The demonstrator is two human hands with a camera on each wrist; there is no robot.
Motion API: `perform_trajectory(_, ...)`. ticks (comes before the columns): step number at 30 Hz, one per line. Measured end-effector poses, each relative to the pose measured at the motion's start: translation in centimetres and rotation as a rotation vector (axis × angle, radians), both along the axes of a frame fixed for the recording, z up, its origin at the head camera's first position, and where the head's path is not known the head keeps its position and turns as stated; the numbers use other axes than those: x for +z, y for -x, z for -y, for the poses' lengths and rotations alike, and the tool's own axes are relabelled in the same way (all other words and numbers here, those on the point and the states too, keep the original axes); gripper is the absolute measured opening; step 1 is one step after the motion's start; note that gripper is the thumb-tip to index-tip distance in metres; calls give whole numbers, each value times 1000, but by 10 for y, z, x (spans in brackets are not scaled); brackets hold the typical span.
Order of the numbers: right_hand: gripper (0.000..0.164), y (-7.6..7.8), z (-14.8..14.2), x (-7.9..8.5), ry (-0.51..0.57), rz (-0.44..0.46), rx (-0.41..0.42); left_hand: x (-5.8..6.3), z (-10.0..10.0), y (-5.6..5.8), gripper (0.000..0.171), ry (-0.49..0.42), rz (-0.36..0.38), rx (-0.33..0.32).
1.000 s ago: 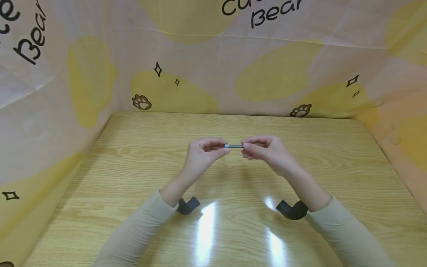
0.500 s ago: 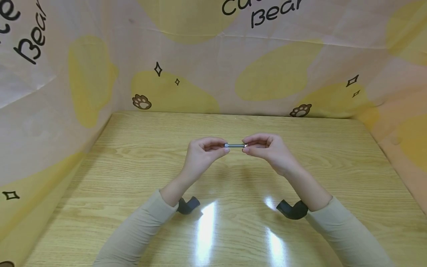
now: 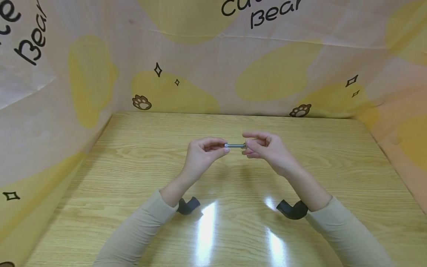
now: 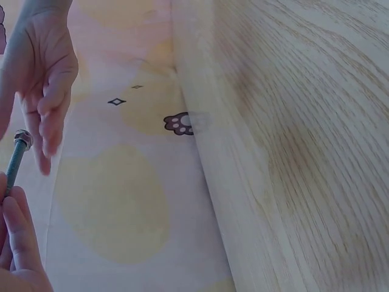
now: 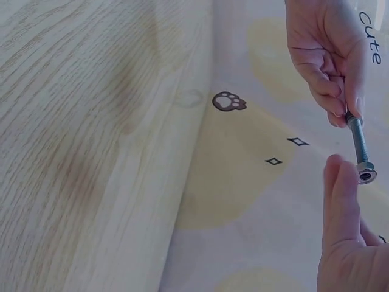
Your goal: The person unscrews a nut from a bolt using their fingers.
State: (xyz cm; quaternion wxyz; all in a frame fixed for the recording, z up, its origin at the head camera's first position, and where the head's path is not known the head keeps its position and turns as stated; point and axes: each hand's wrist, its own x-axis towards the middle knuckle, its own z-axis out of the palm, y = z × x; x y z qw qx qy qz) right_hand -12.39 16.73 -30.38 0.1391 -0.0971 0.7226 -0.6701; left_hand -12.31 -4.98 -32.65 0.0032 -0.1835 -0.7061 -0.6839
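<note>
A grey threaded bolt is held level above the table, its head end to the left. My left hand pinches that head end between thumb and fingers. On the bolt's far end sits a shiny hex nut, seen bare in both wrist views. Around that nut my right hand has its fingers spread and mostly straight, thumb apart from the index finger. In the right wrist view the right fingertips are right beside the nut; whether they touch it I cannot tell.
Below both hands lies a wood-grain table with bright light reflections near its front. A printed cloth with yellow patches and paw prints encloses the back and sides. Black curved pieces stick out at both wrists.
The right thumb and fingers, which were together at the nut's end of the bolt, have parted, with the index finger lifted. The left hand and bolt stay in place.
</note>
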Motion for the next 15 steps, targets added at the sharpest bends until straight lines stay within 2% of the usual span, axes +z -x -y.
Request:
perform_trajectory(7, 12, 1, 1, 0, 54, 28, -22, 1, 0, 0, 18, -13, -7, -6)
perform_trajectory(15, 17, 0, -2, -1, 40, -16, -22, 1, 2, -1, 19, -9, -5, -1)
